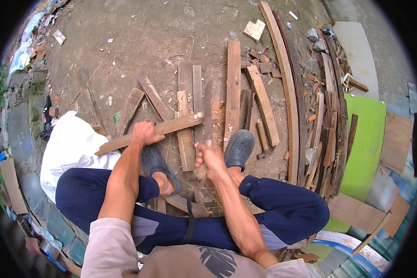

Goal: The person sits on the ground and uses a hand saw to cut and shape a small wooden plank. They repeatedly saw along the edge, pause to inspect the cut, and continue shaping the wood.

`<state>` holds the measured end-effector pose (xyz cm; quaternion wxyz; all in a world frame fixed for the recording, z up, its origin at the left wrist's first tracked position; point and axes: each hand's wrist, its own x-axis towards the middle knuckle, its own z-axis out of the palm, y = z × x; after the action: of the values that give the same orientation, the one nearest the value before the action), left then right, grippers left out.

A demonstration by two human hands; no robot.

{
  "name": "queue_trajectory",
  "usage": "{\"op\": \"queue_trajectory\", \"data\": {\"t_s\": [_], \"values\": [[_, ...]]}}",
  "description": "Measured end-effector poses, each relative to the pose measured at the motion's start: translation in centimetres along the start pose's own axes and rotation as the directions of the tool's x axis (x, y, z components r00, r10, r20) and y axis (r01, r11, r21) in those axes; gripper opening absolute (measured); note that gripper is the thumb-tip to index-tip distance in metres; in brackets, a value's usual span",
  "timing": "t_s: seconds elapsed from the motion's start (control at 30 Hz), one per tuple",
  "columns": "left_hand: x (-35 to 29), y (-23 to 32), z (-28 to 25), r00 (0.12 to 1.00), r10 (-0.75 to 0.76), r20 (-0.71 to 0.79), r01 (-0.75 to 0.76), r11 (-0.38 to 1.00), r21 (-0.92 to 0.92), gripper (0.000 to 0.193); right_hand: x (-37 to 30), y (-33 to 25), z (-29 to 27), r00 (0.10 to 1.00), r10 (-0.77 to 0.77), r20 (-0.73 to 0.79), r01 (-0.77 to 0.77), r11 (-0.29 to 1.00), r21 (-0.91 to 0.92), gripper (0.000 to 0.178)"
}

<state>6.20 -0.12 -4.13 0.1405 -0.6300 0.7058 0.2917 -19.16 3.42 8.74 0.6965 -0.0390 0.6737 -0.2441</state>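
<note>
My left hand [145,133] grips a long wooden slat [171,126] that lies slanted across other boards on the dirt ground. My right hand [210,160] is closed on the wooden handle of a large blade [207,111]. The blade points away from me and is blurred, just beyond the slat's right end. I am squatting, with my feet in dark clogs [239,148] on either side of the hands.
Several short planks [233,88] lie ahead on the dirt. Long curved boards [289,92] and a heap of scrap wood [329,139] are to the right, beside a green panel [366,143]. A white sack [72,148] sits at my left.
</note>
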Motion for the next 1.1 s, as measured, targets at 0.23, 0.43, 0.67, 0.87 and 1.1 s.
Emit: {"op": "queue_trajectory", "data": {"t_s": [0.23,0.43,0.67,0.87,1.1], "values": [[0.4,0.3,-0.1,1.000,0.010,0.027,-0.010,1.000,-0.014,0.064,2.3,3.0,-1.2,0.943,-0.311,-0.120,0.275,0.928,-0.251,0.019],[0.4,-0.4,0.1,1.000,-0.009,0.018,0.010,1.000,-0.021,0.066,-1.9,-1.0,0.9,0.988,-0.156,0.007,0.155,0.983,0.100,0.018],[0.5,-0.4,0.3,1.000,0.013,0.014,-0.013,1.000,-0.002,0.067,1.2,2.6,-0.2,0.991,-0.110,-0.078,0.098,0.985,-0.143,0.020],[0.4,-0.7,0.2,0.999,-0.012,0.044,0.013,1.000,-0.014,0.065,-1.5,-1.5,-0.5,0.944,-0.315,-0.100,0.326,0.937,0.127,0.024],[0.8,-0.7,-0.2,0.999,0.011,0.035,-0.011,1.000,-0.007,0.066,2.2,2.1,-0.4,0.995,0.104,0.009,-0.103,0.995,-0.005,0.020]]}}
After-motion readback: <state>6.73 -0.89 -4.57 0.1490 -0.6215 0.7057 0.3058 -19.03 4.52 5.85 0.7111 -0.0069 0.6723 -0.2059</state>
